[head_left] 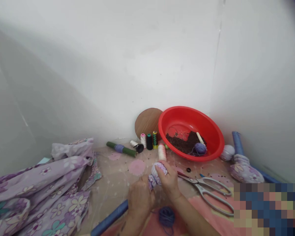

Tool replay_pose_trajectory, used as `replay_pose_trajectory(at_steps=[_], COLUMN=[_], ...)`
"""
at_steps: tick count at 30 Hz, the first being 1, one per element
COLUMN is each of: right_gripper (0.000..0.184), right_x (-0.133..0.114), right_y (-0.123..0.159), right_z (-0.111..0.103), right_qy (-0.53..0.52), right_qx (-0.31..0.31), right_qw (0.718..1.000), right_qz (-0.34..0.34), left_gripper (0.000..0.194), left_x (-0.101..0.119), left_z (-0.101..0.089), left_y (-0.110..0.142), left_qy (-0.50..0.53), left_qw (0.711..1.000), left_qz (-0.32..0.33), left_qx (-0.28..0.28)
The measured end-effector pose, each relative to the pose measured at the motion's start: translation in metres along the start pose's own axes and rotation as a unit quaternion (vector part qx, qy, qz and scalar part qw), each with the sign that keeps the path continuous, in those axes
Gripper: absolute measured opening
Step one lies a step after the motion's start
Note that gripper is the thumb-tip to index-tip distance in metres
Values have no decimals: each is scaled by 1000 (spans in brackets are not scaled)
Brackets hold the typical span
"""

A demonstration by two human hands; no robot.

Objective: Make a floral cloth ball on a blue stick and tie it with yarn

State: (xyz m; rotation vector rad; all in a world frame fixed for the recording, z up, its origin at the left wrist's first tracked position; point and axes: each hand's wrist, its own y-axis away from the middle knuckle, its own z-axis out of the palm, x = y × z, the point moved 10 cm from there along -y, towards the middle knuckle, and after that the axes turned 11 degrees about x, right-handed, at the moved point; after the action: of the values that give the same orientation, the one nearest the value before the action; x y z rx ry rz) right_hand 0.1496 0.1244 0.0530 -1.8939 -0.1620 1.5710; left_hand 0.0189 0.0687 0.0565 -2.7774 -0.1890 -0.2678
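My left hand (pixel 140 196) is closed around the gathered neck of a floral cloth-wrapped ball (pixel 159 168), just below its round end. A blue tube (pixel 110 218) runs into the same hand from the lower left; how it joins the cloth is hidden. My right hand (pixel 170 179) grips the side of the ball, thumb on the cloth. Beneath my wrists lies a small ball of blue-purple yarn (pixel 166 216). Large scissors (pixel 207 188) with grey handles rest to the right, their blades pointing toward my right hand.
A red basin (pixel 218 144) holds dark soil (pixel 179 144) and a purple yarn ball (pixel 200 148). Several thread spools (pixel 149 142) stand before a cardboard disc (pixel 147 123). Floral fabric (pixel 56 193) is heaped left, near a green stick (pixel 126 150). Another cloth-wrapped ball (pixel 247 172) lies right.
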Motion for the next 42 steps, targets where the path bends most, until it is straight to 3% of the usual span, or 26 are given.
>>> replay_pose_trajectory(at_steps=[2,4,7,9,21,26,29,31,34,38,42], right_gripper=[29,34,54,64,53,67,66,56,45,37,28], right_x=[4,7,4,1,1,5,3,-1,1,-2,-11], right_y=[-3,-5,1,3,4,5,4,1,3,25,47], right_z=[4,15,32,33,30,35,32,30,32,50,63], right_qy=[-7,-41,-118,-137,-96,-133,-159,-218,-338,-370,-363], right_qx=[-27,-103,-255,-294,-216,-271,-266,-235,-189,-238,-277], right_qw=[999,993,957,943,970,947,942,936,893,851,841], right_qz=[21,49,72,77,54,106,128,148,232,287,289], left_gripper=[24,24,24,25,27,23,21,17,14,22,23], left_x=[-3,-6,-12,-15,-16,-24,-25,-26,-29,-35,-39], left_z=[-1,-2,-1,1,0,15,16,12,13,16,13], left_y=[-2,-5,-10,-12,-10,-20,-24,-26,-24,-23,-24], left_qy=[-3,-4,-2,0,-1,83,161,227,358,503,564], left_qw=[1000,1000,1000,1000,999,993,983,969,920,837,793], left_qz=[-5,-4,-5,-10,-23,-31,-41,-60,-120,-169,-182], left_qx=[0,-2,-19,-28,-41,-76,-80,-76,-106,-133,-140])
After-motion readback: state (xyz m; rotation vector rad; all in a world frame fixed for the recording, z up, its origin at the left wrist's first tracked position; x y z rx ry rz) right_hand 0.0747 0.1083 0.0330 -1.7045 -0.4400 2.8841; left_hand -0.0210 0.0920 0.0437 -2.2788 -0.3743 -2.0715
